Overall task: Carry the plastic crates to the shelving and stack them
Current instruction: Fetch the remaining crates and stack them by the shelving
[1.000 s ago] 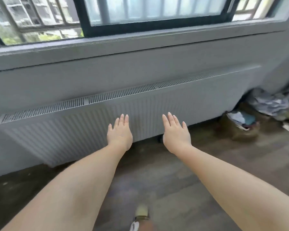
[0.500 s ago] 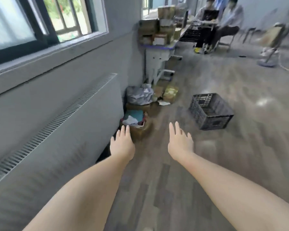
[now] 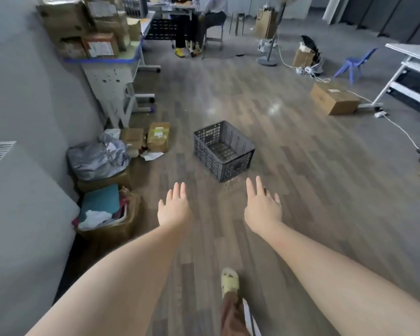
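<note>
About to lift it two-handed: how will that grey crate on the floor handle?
The grey crate looks empty with lattice walls, so probably light. Moulded plastic suggests stiff, not floppy. Its wide flat base should resist tipping; the wall openings offer fingers purchase.

Head view — looking forward and down over floor (image 3: 301,166)

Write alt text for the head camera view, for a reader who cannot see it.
Two bare, empty hands, left hand and right hand, reach forward with open fingers toward an empty dark grey plastic crate standing on the wood floor just ahead. Cardboard boxes of clutter line the grey wall on the left.
</note>
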